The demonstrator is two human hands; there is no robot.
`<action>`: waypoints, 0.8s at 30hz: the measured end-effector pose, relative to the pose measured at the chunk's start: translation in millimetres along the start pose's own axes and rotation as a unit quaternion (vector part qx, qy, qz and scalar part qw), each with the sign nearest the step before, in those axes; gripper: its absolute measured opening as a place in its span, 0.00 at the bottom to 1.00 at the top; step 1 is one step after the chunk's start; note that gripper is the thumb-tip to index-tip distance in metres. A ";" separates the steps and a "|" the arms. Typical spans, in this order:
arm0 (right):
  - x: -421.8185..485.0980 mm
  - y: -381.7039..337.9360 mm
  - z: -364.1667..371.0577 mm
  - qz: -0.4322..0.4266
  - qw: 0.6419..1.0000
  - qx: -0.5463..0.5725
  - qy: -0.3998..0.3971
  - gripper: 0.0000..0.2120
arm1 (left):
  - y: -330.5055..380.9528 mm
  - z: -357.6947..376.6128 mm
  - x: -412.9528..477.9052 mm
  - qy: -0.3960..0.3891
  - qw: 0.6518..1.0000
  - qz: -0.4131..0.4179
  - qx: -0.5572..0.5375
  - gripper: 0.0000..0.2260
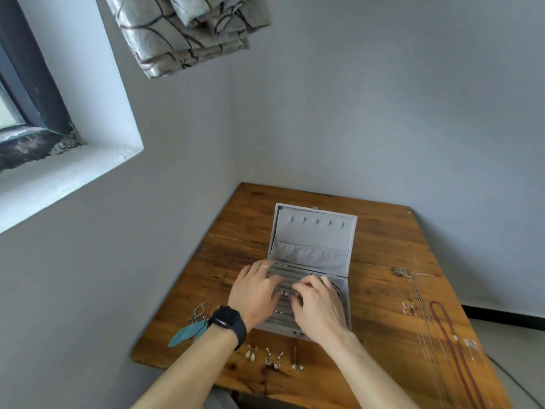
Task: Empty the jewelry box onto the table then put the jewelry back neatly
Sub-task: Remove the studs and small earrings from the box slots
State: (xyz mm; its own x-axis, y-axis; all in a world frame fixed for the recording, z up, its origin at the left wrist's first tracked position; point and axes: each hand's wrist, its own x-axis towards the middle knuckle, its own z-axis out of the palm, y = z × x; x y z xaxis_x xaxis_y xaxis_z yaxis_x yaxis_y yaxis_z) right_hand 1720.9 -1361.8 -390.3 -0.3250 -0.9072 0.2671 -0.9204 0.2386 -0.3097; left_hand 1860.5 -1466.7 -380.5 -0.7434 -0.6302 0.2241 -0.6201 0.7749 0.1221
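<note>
Reaching into the open jewelry box (pixel 312 231), both hands work over its padded ring rolls, where a few small pieces (pixel 285 293) sit wedged in the slots. The box stands near the middle of the wooden surface (pixel 383 255), its lid tipped back to expose a row of hooks and an elastic pocket.

The rest of the jewelry is sorted by kind around the box, apparently to avoid tangling. Feather earrings (pixel 188 332) lie to the left, paired drop earrings (pixel 272 360) lie along the near edge, and to the right fine chains (pixel 421 314) and a beaded necklace (pixel 451 335) are stretched out straight. Whether the box is being emptied or refilled cannot be judged from this view alone.

The left hand (pixel 255 293), with a watch (pixel 227 320) at the wrist, lies palm down with relaxed fingers spread across the rolls, gripping nothing and probably steadying the tray. The right hand (pixel 317 302) arches above the rolls with its fingers curled downward. Its fingertips are blurred, so whether they pinch a piece cannot be told. Both forearms converge from the near edge.
</note>
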 end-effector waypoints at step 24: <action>25.7 -2.9 3.6 0.061 0.995 0.028 -0.072 0.11 | -1.2 5.5 -0.5 -0.023 0.988 -0.076 -0.129 0.09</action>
State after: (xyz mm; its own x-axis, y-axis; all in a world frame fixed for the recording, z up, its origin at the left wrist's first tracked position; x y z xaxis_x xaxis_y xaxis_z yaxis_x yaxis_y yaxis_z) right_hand 1716.0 -1387.1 -385.7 -0.3961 -0.9135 0.0927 -0.8612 0.3346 -0.3827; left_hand 1860.2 -1467.5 -386.1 -0.6599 -0.7379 0.1414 -0.6461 0.6534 0.3945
